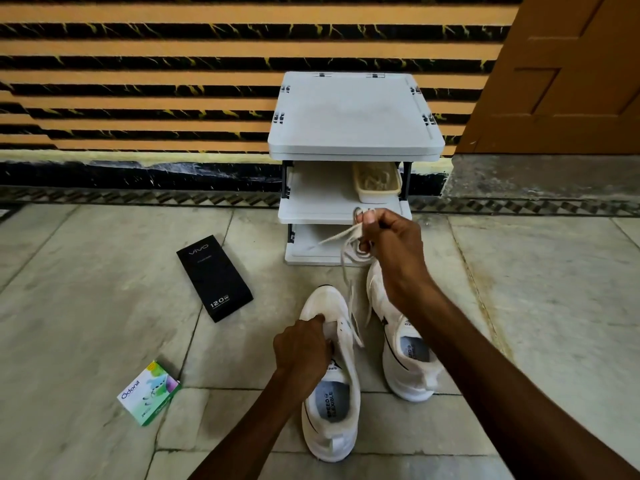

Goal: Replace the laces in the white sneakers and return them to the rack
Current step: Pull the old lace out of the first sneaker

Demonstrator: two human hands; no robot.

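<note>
both hands were busy in front of the rack. the left hand had its fingers curled over the tongue and eyelet edge of one white sneaker, gripping it against the floor, a little out from the rack's base. the right hand was raised in front of the rack's lower shelves, its fingers closed in a pinch on a bunched white lace. the lace hung from that hand down to the eyelets of the held sneaker, with one loose end sticking out to the left. some loops seemed to be wound round the fingers, though blur made that hard to confirm. a second white sneaker stood just beside the first, its toe close to the rack's base. on the rack's middle shelf sat a cream basket holding pale cords. a black box lay on the floor to the left of the rack. a small green and white box lay farther out from the rack on the same side.
</note>
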